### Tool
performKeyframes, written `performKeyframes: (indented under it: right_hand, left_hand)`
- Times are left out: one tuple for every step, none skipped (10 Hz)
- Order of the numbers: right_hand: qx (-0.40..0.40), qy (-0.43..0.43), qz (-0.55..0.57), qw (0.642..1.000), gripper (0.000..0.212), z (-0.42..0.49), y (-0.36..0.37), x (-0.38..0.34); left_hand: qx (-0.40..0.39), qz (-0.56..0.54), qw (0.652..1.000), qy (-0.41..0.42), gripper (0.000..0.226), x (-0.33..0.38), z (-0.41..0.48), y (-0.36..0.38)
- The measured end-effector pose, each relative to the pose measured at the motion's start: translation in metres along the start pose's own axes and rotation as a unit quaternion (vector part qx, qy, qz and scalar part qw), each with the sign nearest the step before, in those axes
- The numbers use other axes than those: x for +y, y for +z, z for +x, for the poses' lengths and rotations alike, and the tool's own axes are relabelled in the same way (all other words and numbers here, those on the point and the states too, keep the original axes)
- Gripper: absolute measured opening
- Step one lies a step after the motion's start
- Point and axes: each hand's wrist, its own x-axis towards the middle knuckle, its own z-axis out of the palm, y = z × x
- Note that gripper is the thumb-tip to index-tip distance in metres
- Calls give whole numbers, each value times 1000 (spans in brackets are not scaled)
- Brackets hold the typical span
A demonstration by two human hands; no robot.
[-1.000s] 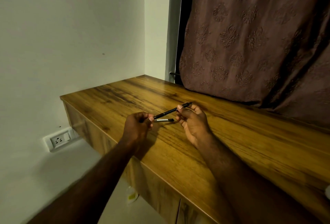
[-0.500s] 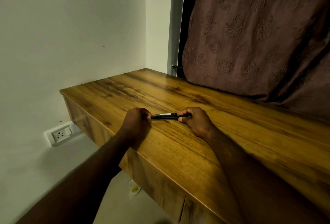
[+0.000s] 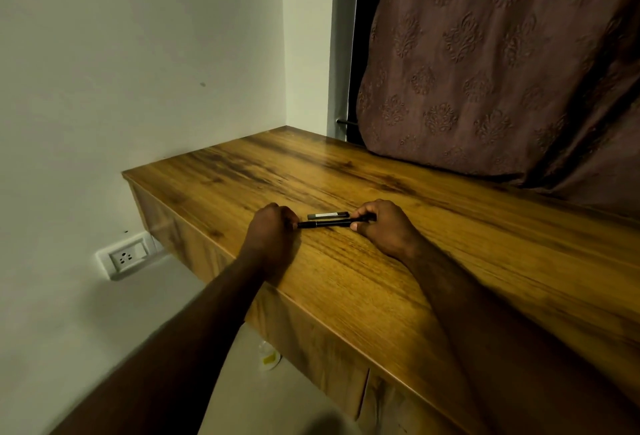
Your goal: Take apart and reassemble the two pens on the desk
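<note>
**Black pen held at both ends, low over the bench**

A slim black pen [image 3: 323, 224] lies level between the two hands, spanning the gap from one set of fingers to the other. It sits on or just above the brown wood-grain bench [image 3: 450, 261]; the dim view does not settle which. The left hand [image 3: 273, 228] is curled into a fist, its fingers [image 3: 291, 220] closed round the pen's left end, which is hidden inside them. The right hand [image 3: 386, 228] pinches the pen's right end between the thumb and its bent fingers [image 3: 367, 207].

Just beyond the held pen, on the far side of the fingers, a dark pen with a pale label [image 3: 328, 215] lies flat on the bench. It runs parallel to the first and close beside it, and neither hand holds it. Both bare forearms reach in over the bench's near edge.

Well beyond the fingers, a brown embossed curtain [image 3: 502, 71] hangs down to the back of the bench. Left of the left fingers stands a plain pale wall [image 3: 138, 53], with a white wall socket [image 3: 126, 256] set lower than the bench top.
</note>
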Motion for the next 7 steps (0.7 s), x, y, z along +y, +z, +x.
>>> performKeyframes:
  right_hand:
    - [-12,4,10,1000,34,-1,-1,2]
    - [-17,2,29,999,48,-1,-1,5]
    - [-13,5,51,999,45,-2,-2,3]
    - [7,4,53,999,41,-2,0,5]
    - [12,7,34,999,42,-4,1,-1]
    - [16,-24,-67,997,45,-9,4,-7]
    - [22,-35,-124,991,47,-12,4,-11]
  left_hand:
    - [9,-40,999,-31,11,5,-1,-3]
    - [3,-67,996,-63,18,6,1,-4]
    - [2,-76,994,-74,19,6,3,-5]
    - [-12,-88,993,-76,19,8,4,-5]
    - [-14,-94,992,-84,20,10,3,-8]
    - [-14,-99,992,-82,23,8,2,-6]
    - [-2,-145,985,-88,31,5,2,-2]
